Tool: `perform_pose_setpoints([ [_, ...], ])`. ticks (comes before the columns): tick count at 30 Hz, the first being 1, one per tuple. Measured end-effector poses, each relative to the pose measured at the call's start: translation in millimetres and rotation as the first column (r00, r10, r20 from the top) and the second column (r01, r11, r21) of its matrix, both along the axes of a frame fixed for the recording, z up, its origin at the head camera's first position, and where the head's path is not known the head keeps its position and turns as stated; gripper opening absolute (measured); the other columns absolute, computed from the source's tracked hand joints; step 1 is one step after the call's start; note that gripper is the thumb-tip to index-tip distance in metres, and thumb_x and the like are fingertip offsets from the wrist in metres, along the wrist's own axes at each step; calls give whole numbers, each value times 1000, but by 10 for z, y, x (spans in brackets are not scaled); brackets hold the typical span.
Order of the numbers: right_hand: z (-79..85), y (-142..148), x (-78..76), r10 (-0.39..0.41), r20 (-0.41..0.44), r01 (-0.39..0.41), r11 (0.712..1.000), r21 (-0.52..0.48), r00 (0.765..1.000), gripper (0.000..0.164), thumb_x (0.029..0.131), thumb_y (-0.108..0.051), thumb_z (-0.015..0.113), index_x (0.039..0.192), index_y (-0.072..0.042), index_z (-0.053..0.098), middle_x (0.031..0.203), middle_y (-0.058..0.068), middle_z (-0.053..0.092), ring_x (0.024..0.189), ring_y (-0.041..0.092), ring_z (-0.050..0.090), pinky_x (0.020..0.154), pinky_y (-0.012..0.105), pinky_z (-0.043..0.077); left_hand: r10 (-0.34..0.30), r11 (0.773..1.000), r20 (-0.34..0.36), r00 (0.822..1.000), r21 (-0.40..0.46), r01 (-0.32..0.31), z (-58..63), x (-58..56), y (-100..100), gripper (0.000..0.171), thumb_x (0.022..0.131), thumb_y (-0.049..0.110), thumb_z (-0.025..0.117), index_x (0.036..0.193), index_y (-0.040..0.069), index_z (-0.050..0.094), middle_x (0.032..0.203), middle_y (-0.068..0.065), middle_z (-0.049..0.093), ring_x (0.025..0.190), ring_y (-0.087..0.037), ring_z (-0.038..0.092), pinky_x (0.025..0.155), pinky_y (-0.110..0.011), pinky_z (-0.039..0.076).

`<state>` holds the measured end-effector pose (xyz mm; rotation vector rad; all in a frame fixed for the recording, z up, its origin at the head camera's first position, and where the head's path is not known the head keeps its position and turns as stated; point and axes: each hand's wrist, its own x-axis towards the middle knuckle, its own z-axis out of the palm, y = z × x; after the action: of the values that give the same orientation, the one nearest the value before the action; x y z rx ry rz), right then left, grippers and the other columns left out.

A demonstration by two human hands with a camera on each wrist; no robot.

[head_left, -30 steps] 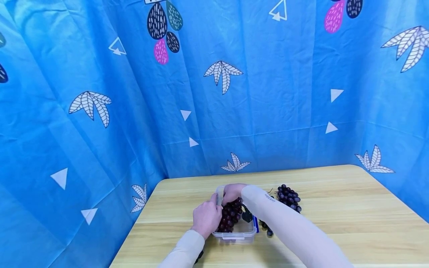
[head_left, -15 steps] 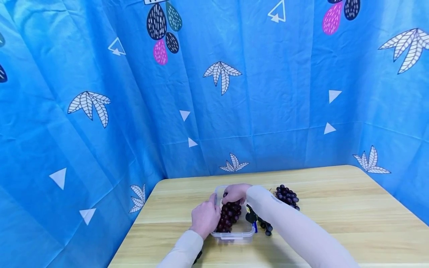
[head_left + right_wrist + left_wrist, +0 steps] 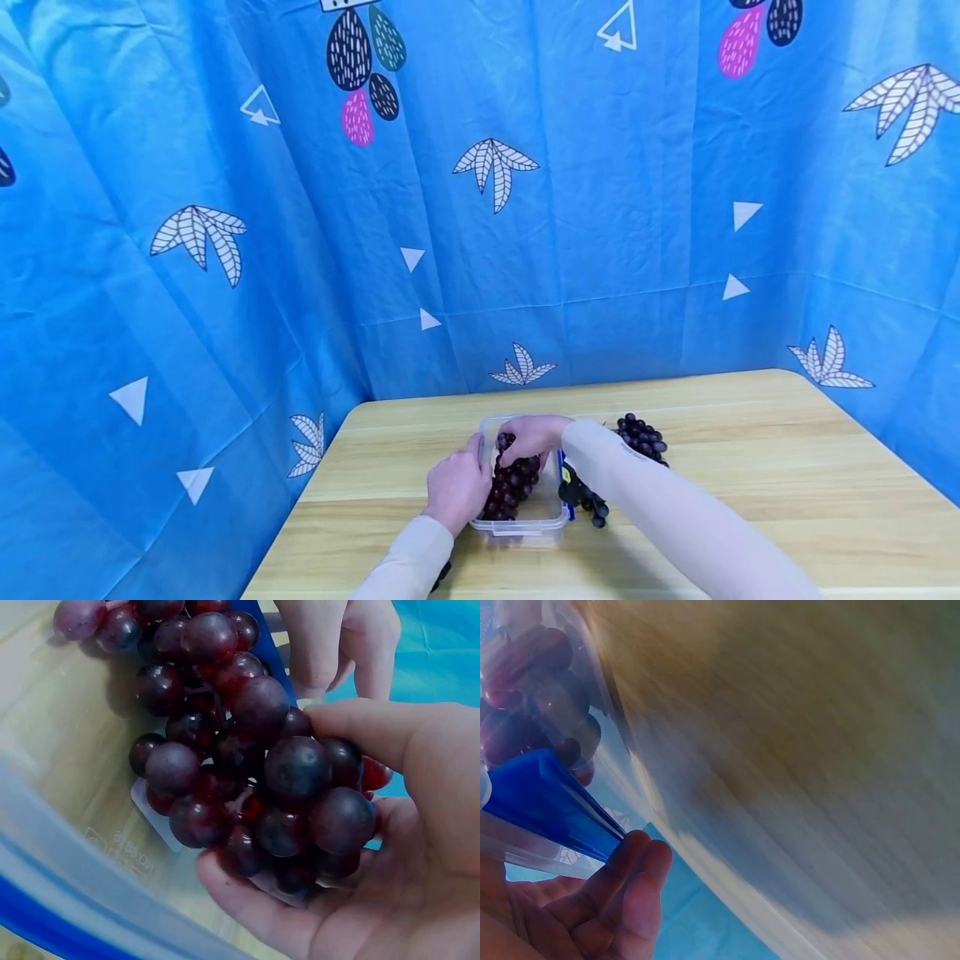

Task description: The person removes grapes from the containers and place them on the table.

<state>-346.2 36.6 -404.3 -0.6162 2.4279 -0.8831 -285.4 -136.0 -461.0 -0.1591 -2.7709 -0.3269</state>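
A clear plastic container (image 3: 517, 528) with blue side latches stands on the table, a bunch of red-purple grapes (image 3: 512, 490) lying along its left side. My right hand (image 3: 534, 437) reaches inside at the far end and grips that end of the bunch, thumb and fingers on opposite sides of the grapes (image 3: 255, 776). At the container's left wall, my left hand (image 3: 459, 486) holds the side and rim. Curled left fingers (image 3: 649, 877) meet the lowered blue latch (image 3: 547, 799) in the left wrist view; its thumb is hidden there.
To the right of the container lies a dark bunch of grapes (image 3: 641, 437), partly behind the right sleeve. More dark grapes (image 3: 597, 510) lie close to the container's right side. A blue patterned curtain (image 3: 622, 208) hangs behind the wooden table (image 3: 750, 467).
My right hand has shifted slightly right at the container's far end, and more grapes show by its fingers. My left hand keeps its place at the container's left side.
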Motion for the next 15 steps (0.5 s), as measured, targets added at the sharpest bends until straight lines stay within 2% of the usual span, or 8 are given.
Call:
perform_pose_setpoints([
  [5, 18, 46, 40, 18, -72, -22, 999, -47, 997, 33, 88, -21, 72, 120, -13, 65, 116, 7, 62, 91, 20, 62, 66, 42, 59, 0, 1000, -8, 1000, 4, 0, -8, 2, 9, 45, 97, 29, 57, 139, 13, 59, 90, -15, 74, 65, -28, 67, 49, -42, 47],
  [9, 68, 78, 80, 13, -121, -24, 996, -89, 993, 32, 87, -18, 71, 118, -13, 66, 113, 5, 63, 87, 20, 62, 63, 43, 59, 1, 1000, -11, 1000, 4, -1, -2, 5, 8, 44, 97, 29, 57, 139, 14, 59, 90, -15, 74, 66, -29, 67, 50, -43, 48],
  [15, 158, 94, 127, 19, -210, -44, 992, -114, 978, 21, 88, -15, 69, 109, -17, 67, 105, 0, 65, 89, 17, 59, 68, 33, 52, 9, 1000, 4, 1000, 5, -9, -5, -7, -2, 44, 98, 31, 57, 139, 15, 59, 91, -14, 75, 66, -27, 67, 51, -42, 48],
])
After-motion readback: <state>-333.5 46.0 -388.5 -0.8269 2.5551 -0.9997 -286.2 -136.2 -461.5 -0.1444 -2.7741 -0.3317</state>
